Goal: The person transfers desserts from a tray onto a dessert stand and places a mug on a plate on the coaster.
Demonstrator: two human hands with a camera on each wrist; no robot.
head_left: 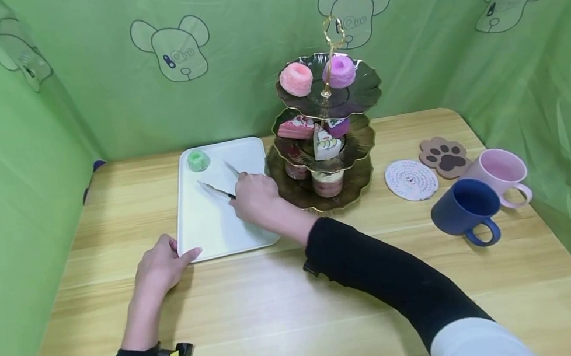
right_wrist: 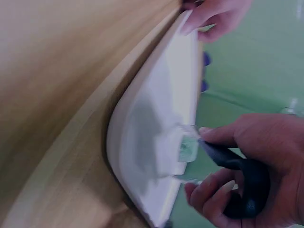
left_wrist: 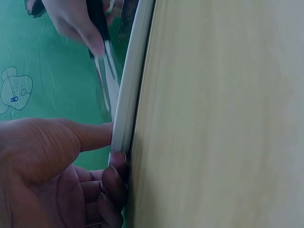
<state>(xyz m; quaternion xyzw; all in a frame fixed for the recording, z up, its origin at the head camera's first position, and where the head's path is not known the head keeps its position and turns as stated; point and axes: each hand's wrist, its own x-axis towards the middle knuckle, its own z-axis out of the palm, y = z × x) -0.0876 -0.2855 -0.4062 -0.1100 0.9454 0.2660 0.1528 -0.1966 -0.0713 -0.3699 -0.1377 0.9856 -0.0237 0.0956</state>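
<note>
My right hand (head_left: 257, 200) grips black-handled tongs (right_wrist: 251, 183) over the white tray (head_left: 211, 221). The two metal tips of the tongs stand apart, with nothing between them. A small round green cake (head_left: 198, 161) sits at the tray's far left corner, beyond the tips. At the near left corner, my left hand (head_left: 160, 265) pinches the tray's rim, thumb on top and fingers against the side and underside, as the left wrist view shows.
Right of the tray stands a three-tier stand (head_left: 360, 90) with a pink cake (head_left: 296, 79), a purple cake (head_left: 341, 72), cake slices and dessert cups. Farther right are a round coaster (head_left: 411, 180), a paw coaster (head_left: 444, 157), a blue mug (head_left: 461, 211) and a pink mug (head_left: 501, 171).
</note>
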